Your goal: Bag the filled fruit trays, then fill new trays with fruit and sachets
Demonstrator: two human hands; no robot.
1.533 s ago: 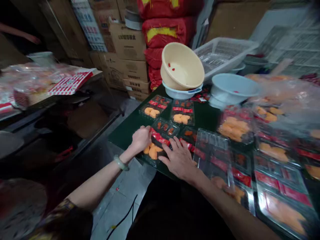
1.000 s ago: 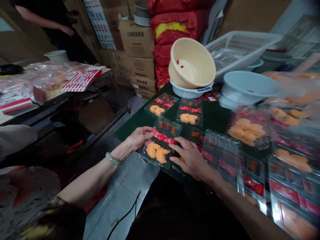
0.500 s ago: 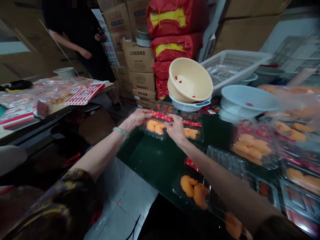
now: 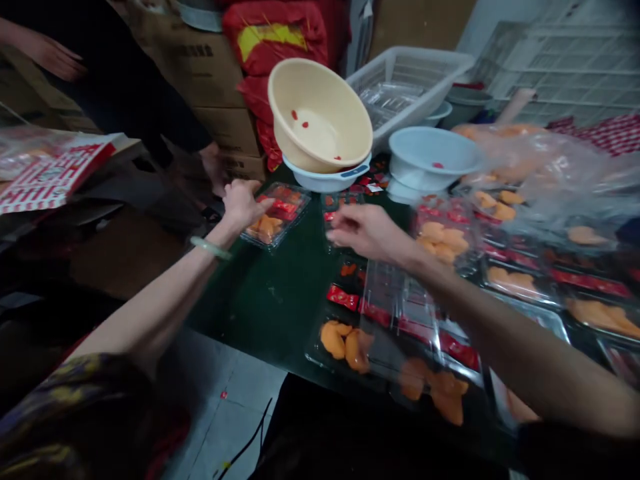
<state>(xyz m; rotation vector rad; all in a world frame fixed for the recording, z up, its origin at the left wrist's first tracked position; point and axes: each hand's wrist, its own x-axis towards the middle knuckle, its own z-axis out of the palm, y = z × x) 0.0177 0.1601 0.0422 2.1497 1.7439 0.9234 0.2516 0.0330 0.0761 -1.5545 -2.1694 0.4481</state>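
Looks like the tray-placing step: left hand is at the left edge of a compartment tray near upper centre of frame, thumb over it; can't tell if it's gripping or just resting. Right hand hangs curled in front of a second tray, nothing visible in it, but blur hides whether it's pinching. I'd say a next move calls for both hands clear without dragging the wrappers. First tray: orange pieces, red packets. Lower-centre tray: same, plus reddish-brown bits. Cream basin, upper centre: few red scraps. Pale-blue basin, right of it: one.
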